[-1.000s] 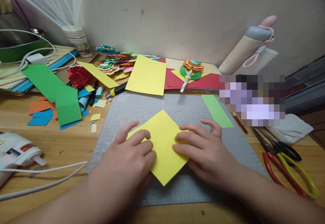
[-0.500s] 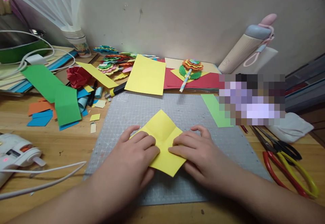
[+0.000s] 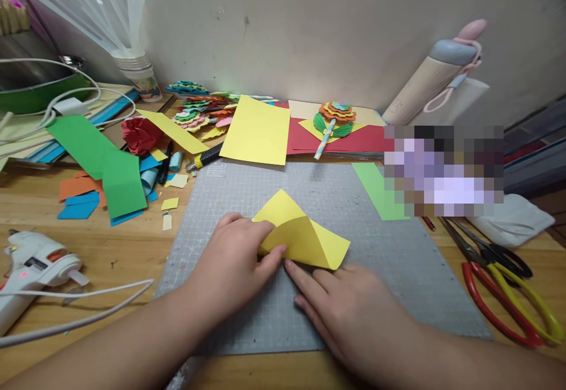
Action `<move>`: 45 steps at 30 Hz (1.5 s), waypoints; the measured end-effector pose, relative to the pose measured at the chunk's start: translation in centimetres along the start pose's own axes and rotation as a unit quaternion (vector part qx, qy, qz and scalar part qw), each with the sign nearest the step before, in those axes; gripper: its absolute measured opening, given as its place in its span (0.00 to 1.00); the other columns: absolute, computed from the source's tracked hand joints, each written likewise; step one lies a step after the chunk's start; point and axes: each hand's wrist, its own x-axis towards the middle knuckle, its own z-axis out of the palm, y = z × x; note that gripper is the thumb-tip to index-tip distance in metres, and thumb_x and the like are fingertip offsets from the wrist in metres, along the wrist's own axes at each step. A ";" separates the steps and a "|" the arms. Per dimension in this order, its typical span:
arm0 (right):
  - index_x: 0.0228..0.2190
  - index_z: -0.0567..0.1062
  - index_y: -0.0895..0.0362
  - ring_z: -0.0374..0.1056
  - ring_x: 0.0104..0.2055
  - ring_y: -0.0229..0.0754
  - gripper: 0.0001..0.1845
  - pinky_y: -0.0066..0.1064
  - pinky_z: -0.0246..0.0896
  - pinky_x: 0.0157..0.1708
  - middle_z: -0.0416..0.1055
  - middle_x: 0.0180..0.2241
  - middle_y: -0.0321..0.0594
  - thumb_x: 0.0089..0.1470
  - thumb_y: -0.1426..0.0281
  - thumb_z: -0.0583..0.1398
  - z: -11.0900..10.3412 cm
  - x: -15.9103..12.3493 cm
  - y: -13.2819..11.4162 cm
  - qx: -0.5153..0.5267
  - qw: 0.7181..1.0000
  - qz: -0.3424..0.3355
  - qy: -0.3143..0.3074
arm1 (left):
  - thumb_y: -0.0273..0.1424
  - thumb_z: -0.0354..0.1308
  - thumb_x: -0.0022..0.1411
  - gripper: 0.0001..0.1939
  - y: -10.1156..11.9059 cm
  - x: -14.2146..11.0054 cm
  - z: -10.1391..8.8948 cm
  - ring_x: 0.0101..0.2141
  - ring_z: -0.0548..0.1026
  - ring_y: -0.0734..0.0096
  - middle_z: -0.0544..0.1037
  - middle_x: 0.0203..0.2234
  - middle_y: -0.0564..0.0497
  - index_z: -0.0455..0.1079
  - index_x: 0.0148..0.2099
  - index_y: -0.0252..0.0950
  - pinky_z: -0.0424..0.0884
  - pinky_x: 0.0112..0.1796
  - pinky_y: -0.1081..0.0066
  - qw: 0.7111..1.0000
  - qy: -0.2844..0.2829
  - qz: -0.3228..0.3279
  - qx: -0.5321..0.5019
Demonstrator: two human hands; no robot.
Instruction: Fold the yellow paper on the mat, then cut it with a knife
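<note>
Since half a second ago, the right hand (image 3: 327,295) has slid toward the table's (image 3: 247,372) front edge, fingers stretched against the yellow paper (image 3: 305,236), thumb apart, and the left hand (image 3: 241,254) has the paper's left side pinched. Paper's kinda curled over on the gray mat (image 3: 239,325), in from that front edge, with a paper flower (image 3: 337,112) near the table's back edge.

From head height, one view looks forward and down across the worktop (image 3: 247,371), facing a grey wall (image 3: 318,36). The left hand (image 3: 239,254) and right hand (image 3: 358,298) appear close.
</note>
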 end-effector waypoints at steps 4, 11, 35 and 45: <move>0.57 0.66 0.62 0.69 0.22 0.42 0.27 0.35 0.48 0.20 0.74 0.25 0.39 0.58 0.66 0.58 0.6 0.0 -0.2 -0.033 0.999 0.008 -0.035 | 0.35 0.52 0.62 0.12 0.0 0.1 -0.1 0.26 0.66 0.67 0.69 0.20 0.55 0.60 0.27 0.38 0.61 0.40 0.61 1.000 0.004 -0.003 0.008; 0.59 0.64 0.61 0.69 0.21 0.42 0.30 0.35 0.45 0.17 0.75 0.26 0.38 0.57 0.64 0.60 0.6 0.4 -0.2 -0.046 0.995 0.021 -0.084 | 0.34 0.52 0.60 0.11 0.2 0.2 -0.1 0.27 0.67 0.65 0.68 0.20 0.54 0.58 0.27 0.39 0.62 0.40 0.61 1.000 0.001 -0.016 0.011; 0.59 0.64 0.56 0.75 0.30 0.43 0.26 0.32 0.58 0.24 0.79 0.36 0.41 0.59 0.74 0.54 -0.4 0.8 1.2 0.115 0.981 0.064 -0.144 | 0.32 0.50 0.62 0.07 0.0 0.5 -0.1 0.31 0.71 0.61 0.76 0.27 0.51 0.68 0.37 0.36 0.64 0.41 0.58 1.000 -0.003 -0.022 0.007; 0.56 0.68 0.45 0.73 0.24 0.42 0.22 0.31 0.50 0.21 0.80 0.32 0.35 0.61 0.69 0.54 -0.9 0.9 2.1 0.090 0.985 0.085 -0.124 | 0.42 0.61 0.56 0.19 -1.2 -0.2 -1.4 0.35 0.71 0.61 0.77 0.31 0.51 0.69 0.45 0.36 0.63 0.43 0.58 1.000 -0.002 0.000 -0.001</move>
